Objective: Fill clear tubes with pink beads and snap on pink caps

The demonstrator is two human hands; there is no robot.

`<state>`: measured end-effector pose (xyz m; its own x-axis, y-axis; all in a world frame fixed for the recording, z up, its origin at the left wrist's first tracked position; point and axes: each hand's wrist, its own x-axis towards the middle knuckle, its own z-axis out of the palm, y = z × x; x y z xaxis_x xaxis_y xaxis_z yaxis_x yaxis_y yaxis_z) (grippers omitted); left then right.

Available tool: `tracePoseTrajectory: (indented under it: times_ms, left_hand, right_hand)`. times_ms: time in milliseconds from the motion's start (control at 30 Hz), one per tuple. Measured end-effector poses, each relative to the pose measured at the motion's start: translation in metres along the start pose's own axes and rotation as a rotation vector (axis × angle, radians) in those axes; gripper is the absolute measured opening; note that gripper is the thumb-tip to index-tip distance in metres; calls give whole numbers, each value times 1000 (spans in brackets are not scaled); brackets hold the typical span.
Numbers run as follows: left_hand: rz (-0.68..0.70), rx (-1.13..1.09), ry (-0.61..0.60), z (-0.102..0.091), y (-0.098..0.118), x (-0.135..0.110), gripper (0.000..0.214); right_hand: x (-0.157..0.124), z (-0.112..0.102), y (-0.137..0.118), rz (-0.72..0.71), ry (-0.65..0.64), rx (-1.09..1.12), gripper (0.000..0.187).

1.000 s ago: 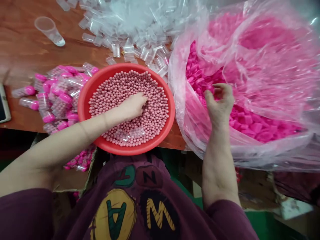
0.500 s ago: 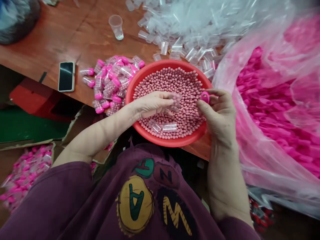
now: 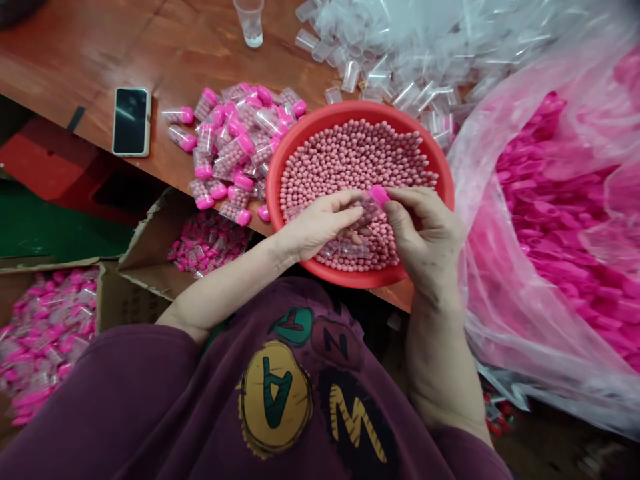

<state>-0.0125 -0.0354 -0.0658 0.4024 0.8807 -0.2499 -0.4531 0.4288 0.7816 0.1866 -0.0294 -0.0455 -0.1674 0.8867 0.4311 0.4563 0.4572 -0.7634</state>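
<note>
Over the red bowl (image 3: 280, 163) of small pink balls (image 3: 350, 157), my left hand (image 3: 320, 223) grips a clear tube (image 3: 364, 207) filled with balls. My right hand (image 3: 425, 230) pinches a pink cap (image 3: 380, 195) against the tube's open end. The two hands meet above the bowl's near half. Another clear tube (image 3: 353, 248) lies on the balls under my hands.
A heap of capped filled tubes (image 3: 230, 147) lies left of the bowl. Empty clear tubes (image 3: 400, 73) are piled behind it. A plastic bag of pink caps (image 3: 565, 200) fills the right. A phone (image 3: 131, 121), a plastic cup (image 3: 249, 23) and cardboard boxes of filled tubes (image 3: 45, 327) are at left.
My right hand left the bag of caps with a pink cap and came to the bowl. My left hand lifted a filled tube from the balls. Cap and tube have now come together.
</note>
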Motion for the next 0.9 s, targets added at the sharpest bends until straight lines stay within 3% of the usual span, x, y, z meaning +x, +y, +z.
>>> tracePoseTrajectory:
  times_ms: [267,467,567,733,800,900]
  left_hand:
    - [20,46,152,18,-15,-7,26]
    - [76,129,125,20,-17,-10,18]
    - [113,135,111,16,-17,-11,26]
    - [164,155,98,9,-21,-7,38]
    - [183,181,98,8,-22,-5,39]
    - [213,194,126,9,-23,-3,33]
  right_hand:
    - [-5,-8,-6,-61,-111,-95,15]
    - [-5,-22,-10,-187,-259,-183,19]
    - [-6,-28,-10,-180,-351,-155,29]
    - [-11,-17,1,-32,-70,44,47]
    - [-14,-11,1,-29,-86,5,42]
    - [-18,-4,-7,-110,-219,-179,43]
